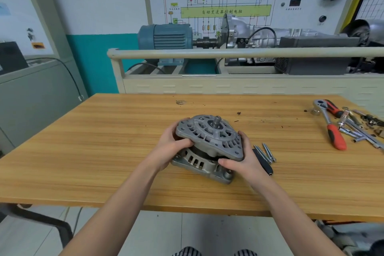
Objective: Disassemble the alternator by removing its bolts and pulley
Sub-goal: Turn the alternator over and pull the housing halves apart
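The grey alternator stands on the wooden table with its bare shaft pointing up; no pulley sits on it. Its top housing half is tilted and lifted slightly off the lower half. My left hand grips the top half's left edge, thumb on its rim. My right hand grips its right edge, thumb under the rim. Several long bolts lie on the table just right of my right hand.
A black-handled tool lies beside the bolts. At the table's far right lie a ratchet with red handle, extension bars and small parts. A beige rail and training rig stand behind the table.
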Demonstrator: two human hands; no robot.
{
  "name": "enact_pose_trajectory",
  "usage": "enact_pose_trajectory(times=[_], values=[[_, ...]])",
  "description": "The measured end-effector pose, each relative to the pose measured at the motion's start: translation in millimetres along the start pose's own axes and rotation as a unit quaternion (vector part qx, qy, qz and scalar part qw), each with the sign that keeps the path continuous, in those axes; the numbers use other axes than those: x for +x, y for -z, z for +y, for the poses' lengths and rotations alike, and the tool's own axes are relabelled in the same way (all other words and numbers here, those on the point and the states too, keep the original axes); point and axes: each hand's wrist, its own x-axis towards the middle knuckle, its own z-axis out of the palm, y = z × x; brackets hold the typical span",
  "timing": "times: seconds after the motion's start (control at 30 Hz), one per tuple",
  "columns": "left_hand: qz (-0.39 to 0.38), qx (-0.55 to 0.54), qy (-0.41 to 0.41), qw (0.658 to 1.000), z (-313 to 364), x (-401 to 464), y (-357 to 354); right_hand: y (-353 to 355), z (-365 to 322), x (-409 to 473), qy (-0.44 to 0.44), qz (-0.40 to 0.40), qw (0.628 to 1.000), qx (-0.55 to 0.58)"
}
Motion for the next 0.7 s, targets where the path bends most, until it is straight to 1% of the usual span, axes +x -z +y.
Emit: enact_pose_trajectory(times=[0.07, 0.17, 0.23, 0.3, 0.37, 0.43, 0.5, 0.57, 0.7], values=[[0.009, 0.018, 0.002, 1.000, 1, 4, -3, 1, 1, 1, -0.013, 0.009, 1.000, 0.006], [0.025, 0.001, 0.012, 1.000, 2, 4, -5, 2, -1, 2, -0.020, 0.012, 0.999, 0.030], [0.047, -0.003, 0.028, 0.999, 3, 4, -9, 2, -5, 6, -0.037, 0.046, 0.993, 0.098], [0.077, -0.002, 0.033, 0.996, 6, 5, -14, 2, -8, 15, -0.058, 0.100, 0.979, 0.171], [0.099, -0.007, 0.035, 0.995, 8, 7, -18, 1, -15, 24, -0.097, 0.139, 0.966, 0.197], [0.102, -0.008, 0.030, 0.994, 7, 7, -18, 0, -21, 31, -0.132, 0.159, 0.957, 0.203], [0.099, -0.001, 0.014, 0.995, 5, 4, -18, -2, -26, 33, -0.146, 0.154, 0.953, 0.218], [0.108, -0.011, -0.007, 0.994, 2, -1, -20, -4, -29, 32, -0.143, 0.132, 0.954, 0.227], [0.115, -0.061, -0.050, 0.990, -13, -16, -16, -12, -34, 30, -0.103, 0.127, 0.963, 0.213]])
